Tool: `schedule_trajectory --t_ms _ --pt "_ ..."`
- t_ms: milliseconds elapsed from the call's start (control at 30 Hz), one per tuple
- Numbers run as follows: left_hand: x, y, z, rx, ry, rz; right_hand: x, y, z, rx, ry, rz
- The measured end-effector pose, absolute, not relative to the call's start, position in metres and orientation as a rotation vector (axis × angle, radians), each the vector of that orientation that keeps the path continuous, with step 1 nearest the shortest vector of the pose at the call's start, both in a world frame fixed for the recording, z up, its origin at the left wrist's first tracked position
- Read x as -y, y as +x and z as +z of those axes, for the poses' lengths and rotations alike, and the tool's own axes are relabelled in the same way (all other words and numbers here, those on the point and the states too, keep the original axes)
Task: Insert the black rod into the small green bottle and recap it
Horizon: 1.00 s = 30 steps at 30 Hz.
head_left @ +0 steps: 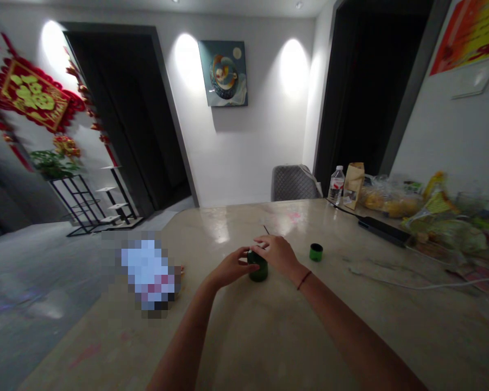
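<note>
A small dark green jar (258,270) stands on the beige marble table (269,336) in front of me. My left hand (230,266) curls around the jar's left side. My right hand (277,254) rests over the jar's top with its fingers pinched; a thin dark stick (266,229) pokes up just beyond them, and I cannot tell whether the fingers hold it. A green lid (316,252) lies on the table a little to the right of my right hand.
At the right edge lie bags of food (391,203), a water bottle (336,185), a brown paper bag (353,185), a black flat device (383,229) and a white cable (411,285). A grey chair (293,183) stands at the far end. A pixelated patch (149,274) sits left of the table.
</note>
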<state>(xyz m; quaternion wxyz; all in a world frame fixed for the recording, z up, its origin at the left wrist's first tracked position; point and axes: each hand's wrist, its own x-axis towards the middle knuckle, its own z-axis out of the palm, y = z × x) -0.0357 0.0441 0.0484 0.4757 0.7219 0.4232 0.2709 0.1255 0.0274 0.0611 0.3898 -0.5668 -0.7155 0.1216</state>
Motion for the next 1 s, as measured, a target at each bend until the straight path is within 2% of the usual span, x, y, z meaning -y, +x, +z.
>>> schedule_trajectory --t_ms 267,633,767,1000 --pt "-0.040 -0.033 0.054 -1.073 1.732 0.653 -0.037 0.143 0.063 1.633 -1.511 0.444" --pt "-0.040 -0.033 0.054 -1.084 1.720 0.649 -0.040 0.155 0.024 1.905 -2.121 0.184" --pt "-0.042 -0.034 0.051 -1.066 1.728 0.663 -0.041 0.151 0.015 1.945 -2.155 0.124" --pt "-0.042 -0.035 0.050 -1.093 1.714 0.644 -0.043 0.159 0.017 1.939 -2.156 0.235"
